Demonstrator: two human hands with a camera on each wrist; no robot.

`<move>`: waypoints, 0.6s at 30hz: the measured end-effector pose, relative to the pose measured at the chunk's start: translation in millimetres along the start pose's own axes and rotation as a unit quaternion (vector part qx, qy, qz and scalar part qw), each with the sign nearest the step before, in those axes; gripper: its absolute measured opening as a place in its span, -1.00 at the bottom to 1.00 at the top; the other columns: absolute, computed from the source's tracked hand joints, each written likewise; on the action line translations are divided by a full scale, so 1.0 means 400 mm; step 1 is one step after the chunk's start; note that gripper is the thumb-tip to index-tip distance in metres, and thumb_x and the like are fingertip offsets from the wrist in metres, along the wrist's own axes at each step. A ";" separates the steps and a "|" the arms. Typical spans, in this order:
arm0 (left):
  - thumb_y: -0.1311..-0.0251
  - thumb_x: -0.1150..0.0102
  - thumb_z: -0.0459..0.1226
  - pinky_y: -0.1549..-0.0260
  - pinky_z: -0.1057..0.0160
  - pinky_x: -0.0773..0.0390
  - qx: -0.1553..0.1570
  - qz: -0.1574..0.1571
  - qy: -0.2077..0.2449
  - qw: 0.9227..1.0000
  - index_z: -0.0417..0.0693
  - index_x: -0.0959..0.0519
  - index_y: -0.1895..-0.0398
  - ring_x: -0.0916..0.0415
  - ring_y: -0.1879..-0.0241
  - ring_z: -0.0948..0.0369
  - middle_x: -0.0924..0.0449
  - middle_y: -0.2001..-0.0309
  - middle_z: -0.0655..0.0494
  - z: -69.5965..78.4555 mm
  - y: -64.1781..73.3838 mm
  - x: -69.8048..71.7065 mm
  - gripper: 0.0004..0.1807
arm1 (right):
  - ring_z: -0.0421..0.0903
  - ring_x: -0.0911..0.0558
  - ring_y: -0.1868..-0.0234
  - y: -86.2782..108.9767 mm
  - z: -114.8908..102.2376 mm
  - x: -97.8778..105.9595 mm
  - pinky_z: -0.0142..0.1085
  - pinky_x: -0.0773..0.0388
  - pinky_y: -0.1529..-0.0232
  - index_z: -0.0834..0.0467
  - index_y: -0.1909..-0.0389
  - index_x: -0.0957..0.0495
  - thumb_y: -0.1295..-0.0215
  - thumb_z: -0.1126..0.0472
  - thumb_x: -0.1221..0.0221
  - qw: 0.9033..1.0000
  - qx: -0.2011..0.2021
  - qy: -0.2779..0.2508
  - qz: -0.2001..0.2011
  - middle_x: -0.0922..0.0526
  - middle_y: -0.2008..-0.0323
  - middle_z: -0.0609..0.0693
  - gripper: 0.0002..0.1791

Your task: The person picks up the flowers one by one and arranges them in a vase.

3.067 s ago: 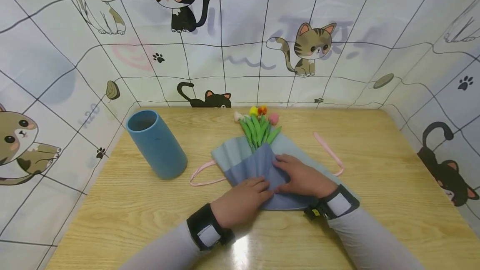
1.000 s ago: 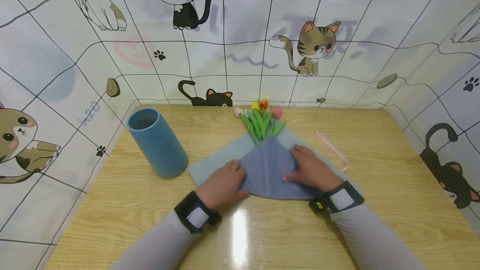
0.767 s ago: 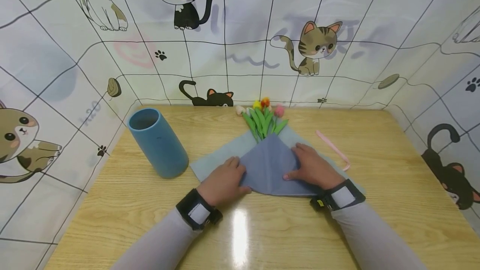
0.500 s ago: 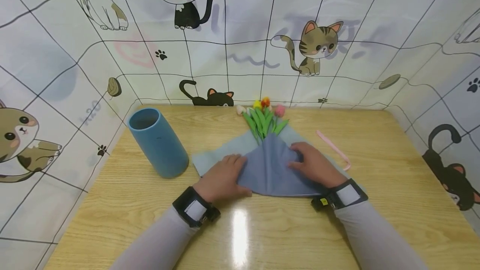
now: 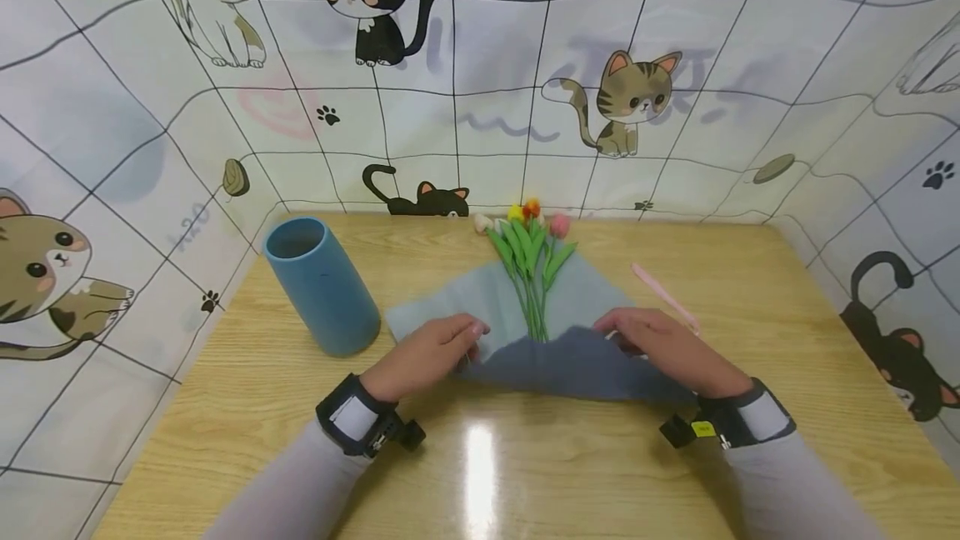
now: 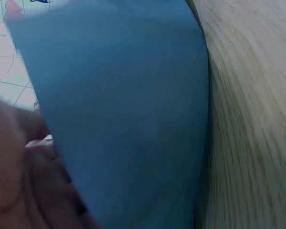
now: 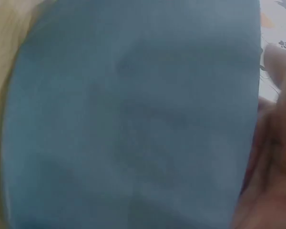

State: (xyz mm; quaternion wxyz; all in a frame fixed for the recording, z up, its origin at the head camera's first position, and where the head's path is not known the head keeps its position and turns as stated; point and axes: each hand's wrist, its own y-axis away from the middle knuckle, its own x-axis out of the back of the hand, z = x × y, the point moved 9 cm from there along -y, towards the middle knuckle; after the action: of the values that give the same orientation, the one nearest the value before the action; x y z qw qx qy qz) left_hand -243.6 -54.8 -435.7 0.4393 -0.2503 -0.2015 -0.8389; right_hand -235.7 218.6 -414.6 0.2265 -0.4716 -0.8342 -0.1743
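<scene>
Several artificial tulips [image 5: 529, 252] in white, yellow, orange and pink lie on a sheet of blue wrapping paper [image 5: 457, 300], their thin green stems bare down to its folded lower flap [image 5: 555, 372]. My left hand [image 5: 427, 350], fingers loosely curled, hovers at the flap's left side. At the right side, my right hand [image 5: 671, 344] has its fingers bent down over the paper. Both wrist views show the flap raised, a blue sheet [image 6: 128, 109] filling the left one; it partly hides my fingers. I see neither hand pinching the paper.
A blue cylindrical vase [image 5: 330, 290] stands left of the paper. A pink ribbon [image 5: 663, 297] lies on the wooden table [image 5: 300, 440] to the right. Behind and at the sides hangs a white grid cloth [image 5: 495, 40] with printed cats.
Both hands pressed the flap over the stems earlier. Now the flap has opened downward and the stems show; my hands have moved apart. The left ribbon is no longer visible.
</scene>
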 end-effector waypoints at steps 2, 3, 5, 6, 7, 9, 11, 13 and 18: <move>-0.58 0.03 0.05 0.13 0.19 -0.65 0.005 -0.032 -0.026 0.999 0.02 -0.57 -0.30 -0.62 0.17 0.29 -0.72 0.17 0.23 -0.006 0.003 -0.016 -0.55 | -0.23 -0.69 0.03 0.018 0.009 -0.019 -0.33 -0.67 0.05 0.19 -0.18 -0.59 -0.70 0.04 0.11 0.999 -0.009 0.010 -0.044 -0.70 -0.04 0.11 -0.59; -0.54 -0.05 0.05 0.11 0.19 -0.66 0.004 -0.046 -0.039 0.998 0.03 -0.56 -0.31 -0.63 0.15 0.29 -0.72 0.13 0.23 -0.008 0.004 -0.024 -0.54 | -0.18 -0.71 -0.04 0.025 0.013 -0.027 -0.30 -0.68 -0.02 0.19 -0.22 -0.59 -0.68 0.03 0.06 0.998 -0.008 0.024 -0.060 -0.69 -0.13 0.11 -0.59; -0.45 -0.17 0.08 -0.02 0.16 -0.66 0.003 -0.065 -0.069 0.996 0.08 -0.54 -0.36 -0.64 -0.01 0.27 -0.72 -0.02 0.23 -0.014 0.007 -0.038 -0.47 | -0.07 -0.71 -0.09 0.035 0.025 -0.041 -0.24 -0.68 -0.06 0.20 -0.27 -0.56 -0.62 -0.02 -0.05 0.995 -0.003 0.066 -0.078 -0.69 -0.16 0.12 -0.56; -0.42 -0.21 0.09 -0.12 0.13 -0.63 -0.001 -0.071 -0.078 0.994 0.08 -0.53 -0.38 -0.62 -0.11 0.26 -0.70 -0.10 0.22 -0.014 0.009 -0.043 -0.44 | -0.04 -0.68 -0.14 0.040 0.032 -0.043 -0.21 -0.67 -0.10 0.18 -0.29 -0.55 -0.57 -0.07 -0.12 0.993 -0.003 0.095 -0.076 -0.69 -0.18 0.08 -0.51; -0.39 -0.25 0.10 -0.23 0.11 -0.58 -0.006 -0.077 -0.086 0.993 0.08 -0.52 -0.39 -0.57 -0.22 0.24 -0.67 -0.19 0.20 -0.014 0.010 -0.049 -0.40 | -0.01 -0.66 -0.19 0.044 0.039 -0.044 -0.18 -0.65 -0.14 0.15 -0.29 -0.56 -0.52 -0.12 -0.17 0.989 -0.002 0.129 -0.069 -0.68 -0.20 0.04 -0.47; -0.34 -0.29 0.11 -0.39 0.07 -0.47 -0.019 -0.085 -0.095 0.992 0.08 -0.50 -0.42 -0.46 -0.38 0.19 -0.58 -0.33 0.17 -0.012 0.013 -0.057 -0.35 | 0.08 -0.62 -0.27 0.051 0.050 -0.045 -0.05 -0.61 -0.23 0.13 -0.31 -0.56 -0.41 -0.21 -0.26 0.983 -0.003 0.172 -0.057 -0.66 -0.25 0.02 -0.36; -0.31 -0.33 0.11 -0.47 0.04 -0.37 -0.031 -0.091 -0.102 0.990 0.07 -0.49 -0.44 -0.36 -0.47 0.14 -0.50 -0.42 0.14 -0.010 0.016 -0.063 -0.31 | 0.18 -0.57 -0.32 0.056 0.057 -0.046 0.09 -0.54 -0.30 0.14 -0.33 -0.56 -0.32 -0.27 -0.32 0.979 -0.004 0.200 -0.045 -0.62 -0.29 0.08 -0.27; -0.29 -0.35 0.11 -0.52 0.01 -0.31 -0.041 -0.100 -0.109 0.988 0.08 -0.49 -0.45 -0.31 -0.51 0.10 -0.45 -0.46 0.12 -0.008 0.019 -0.070 -0.30 | 0.27 -0.52 -0.36 0.059 0.059 -0.049 0.20 -0.47 -0.34 0.16 -0.34 -0.55 -0.26 -0.29 -0.35 0.974 -0.003 0.222 -0.035 -0.58 -0.33 0.17 -0.20; -0.29 -0.34 0.12 -0.60 -0.07 -0.13 -0.058 -0.118 -0.154 0.979 0.12 -0.47 -0.48 -0.11 -0.62 0.00 -0.35 -0.54 0.12 -0.009 0.019 -0.088 -0.27 | 0.41 -0.39 -0.43 0.061 0.064 -0.056 0.31 -0.38 -0.38 0.20 -0.37 -0.52 -0.15 -0.37 -0.39 0.966 -0.015 0.259 -0.013 -0.44 -0.40 0.37 -0.06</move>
State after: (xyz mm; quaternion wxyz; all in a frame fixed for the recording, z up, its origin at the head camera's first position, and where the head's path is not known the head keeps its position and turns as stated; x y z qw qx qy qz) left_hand -221.0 -38.5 -458.6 0.2862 -0.3757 -0.2459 -0.8465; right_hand -209.8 227.8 -446.1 0.4254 -0.4029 -0.7504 -0.3059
